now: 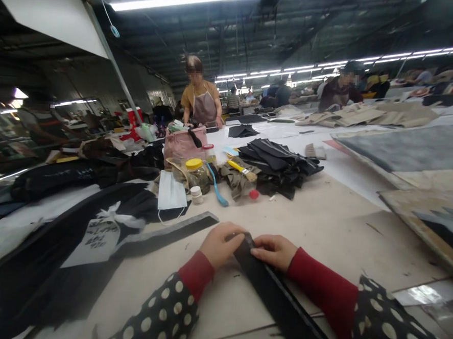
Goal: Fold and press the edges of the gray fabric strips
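Observation:
A long strip of black fabric (280,300) runs from the bottom edge of the head view up to both hands. At its far end my left hand (222,243) pinches the left edge between thumb and fingers. My right hand (273,251) grips the opposite edge close by, its fingertips on a narrow raised border of the strip. Another dark strip with a grey face (164,235) lies on the table just left of my left hand. A white paper tag with handwriting (95,238) rests on dark cloth further left.
Beyond my hands are a pile of black fabric pieces (276,162), a yellow-handled brush (242,169), a yellow-lidded jar (197,174), a face mask (172,192) and a pink basket (185,141). Board-like panels (415,150) lie at right. A co-worker (202,99) stands across the table.

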A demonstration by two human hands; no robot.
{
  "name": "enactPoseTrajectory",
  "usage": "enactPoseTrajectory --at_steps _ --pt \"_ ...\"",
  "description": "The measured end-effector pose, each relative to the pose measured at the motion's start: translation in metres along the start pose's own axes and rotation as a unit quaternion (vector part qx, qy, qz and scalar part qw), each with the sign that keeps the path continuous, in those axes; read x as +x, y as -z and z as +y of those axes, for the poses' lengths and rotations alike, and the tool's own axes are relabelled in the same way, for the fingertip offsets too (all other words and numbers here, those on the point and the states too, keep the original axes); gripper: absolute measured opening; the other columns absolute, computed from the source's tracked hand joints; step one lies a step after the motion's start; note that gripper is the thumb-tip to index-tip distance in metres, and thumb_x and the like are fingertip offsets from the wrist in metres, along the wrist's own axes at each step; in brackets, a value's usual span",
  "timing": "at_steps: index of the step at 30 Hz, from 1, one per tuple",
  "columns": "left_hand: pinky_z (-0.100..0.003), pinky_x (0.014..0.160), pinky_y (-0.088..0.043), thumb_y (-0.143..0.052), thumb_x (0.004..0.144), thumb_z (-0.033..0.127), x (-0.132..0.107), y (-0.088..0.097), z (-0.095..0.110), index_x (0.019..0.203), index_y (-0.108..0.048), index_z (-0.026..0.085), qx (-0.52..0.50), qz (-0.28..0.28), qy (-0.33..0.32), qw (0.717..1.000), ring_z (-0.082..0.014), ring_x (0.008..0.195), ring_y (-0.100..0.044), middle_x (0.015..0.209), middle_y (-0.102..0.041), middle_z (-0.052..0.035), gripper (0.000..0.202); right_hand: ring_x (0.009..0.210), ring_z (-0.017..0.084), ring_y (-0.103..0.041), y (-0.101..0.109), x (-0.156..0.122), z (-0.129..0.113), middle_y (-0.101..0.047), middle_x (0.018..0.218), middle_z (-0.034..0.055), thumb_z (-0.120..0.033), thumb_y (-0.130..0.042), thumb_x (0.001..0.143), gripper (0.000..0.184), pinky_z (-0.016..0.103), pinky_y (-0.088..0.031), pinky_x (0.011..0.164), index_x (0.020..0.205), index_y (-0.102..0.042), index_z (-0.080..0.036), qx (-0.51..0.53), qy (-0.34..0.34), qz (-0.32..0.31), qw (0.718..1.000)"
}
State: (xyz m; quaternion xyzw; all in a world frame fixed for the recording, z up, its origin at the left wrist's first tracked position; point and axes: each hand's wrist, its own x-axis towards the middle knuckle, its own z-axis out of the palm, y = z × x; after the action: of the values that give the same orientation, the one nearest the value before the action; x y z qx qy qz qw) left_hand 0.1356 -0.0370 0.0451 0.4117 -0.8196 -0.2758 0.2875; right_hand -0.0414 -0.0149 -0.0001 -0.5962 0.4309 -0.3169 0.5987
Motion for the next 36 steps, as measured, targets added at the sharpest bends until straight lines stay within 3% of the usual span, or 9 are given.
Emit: enactPoseTrajectory --at_steps 6,10,16,22,27,31,36 --pt "-0.028 0.076 -0.038 -0.048 0.077 0.024 0.0 0.003 0.003 0.083 -0.065 0.019 0.07 -0.026 -0.042 0.996 -0.0139 0.078 -0.051 0.079 -0.062 -0.0023 0.019 0.058 0.011 -0.048 -0.002 -0.002 -0.003 -0.056 0.064 0.0005 -0.044 -0.06 0.06 0.041 0.026 -0.038 0.057 0.083 -0.06 -0.01 -0.026 0.005 -0.001 1.0" --pt "-0.026 0.072 -0.038 -0.046 0.077 0.021 -0.001 0.002 0.004 0.078 -0.063 0.017 0.066 -0.043 -0.055 0.995 -0.0128 0.075 -0.05 0.076 -0.059 -0.002 0.017 0.059 0.011 -0.048 -0.002 -0.003 -0.004 -0.056 0.064 0.0004 -0.048 -0.061 0.059 0.044 0.025 -0.037 0.058 0.082 -0.062 -0.011 -0.012 0.005 -0.009 1.0" --pt "-0.024 0.07 -0.04 -0.045 0.078 0.024 -0.003 -0.005 0.007 0.075 -0.061 0.015 -0.032 -0.037 -0.015 0.999 -0.0117 0.073 -0.05 0.074 -0.056 -0.0021 0.019 0.058 0.011 -0.049 -0.003 -0.001 -0.001 -0.057 0.064 0.0007 -0.065 -0.054 0.058 0.057 0.026 -0.039 0.057 0.079 -0.062 -0.012 0.066 -0.028 0.004 0.997" --pt "-0.027 0.08 -0.039 -0.042 0.08 0.028 -0.002 -0.008 0.001 0.091 -0.061 0.017 -0.058 -0.056 0.02 0.997 -0.014 0.086 -0.051 0.088 -0.058 -0.0037 0.024 0.054 0.009 -0.049 0.0 -0.002 -0.004 -0.057 0.061 0.0 -0.06 -0.064 0.052 0.053 0.024 -0.039 0.054 0.074 -0.059 -0.012 0.132 -0.064 -0.008 0.989" --pt "-0.025 0.073 -0.041 -0.045 0.077 0.029 -0.004 -0.008 0.001 0.08 -0.056 0.014 -0.076 -0.049 0.061 0.994 -0.0131 0.077 -0.052 0.079 -0.057 -0.0014 0.018 0.055 0.01 -0.051 -0.002 -0.005 -0.009 -0.056 0.062 0.0008 -0.056 -0.063 0.056 0.047 0.024 -0.042 0.054 0.073 -0.056 -0.013 0.186 -0.082 -0.011 0.979" --pt "-0.023 0.069 -0.04 -0.047 0.076 0.029 -0.005 -0.01 0.002 0.078 -0.057 0.014 -0.1 -0.056 0.057 0.992 -0.0121 0.073 -0.051 0.075 -0.056 -0.0007 0.019 0.06 0.012 -0.054 -0.004 -0.006 -0.013 -0.057 0.065 0.0027 -0.053 -0.062 0.058 0.042 0.025 -0.045 0.058 0.072 -0.054 -0.014 0.206 -0.095 -0.022 0.974" --pt "-0.023 0.068 -0.04 -0.05 0.074 0.03 -0.004 -0.011 0.002 0.076 -0.059 0.014 -0.121 -0.054 0.061 0.989 -0.0123 0.071 -0.051 0.074 -0.057 -0.0016 0.019 0.054 0.01 -0.052 -0.004 -0.004 -0.01 -0.054 0.061 0.0014 -0.06 -0.062 0.051 0.052 0.026 -0.044 0.054 0.071 -0.053 -0.013 0.18 -0.1 -0.028 0.978"
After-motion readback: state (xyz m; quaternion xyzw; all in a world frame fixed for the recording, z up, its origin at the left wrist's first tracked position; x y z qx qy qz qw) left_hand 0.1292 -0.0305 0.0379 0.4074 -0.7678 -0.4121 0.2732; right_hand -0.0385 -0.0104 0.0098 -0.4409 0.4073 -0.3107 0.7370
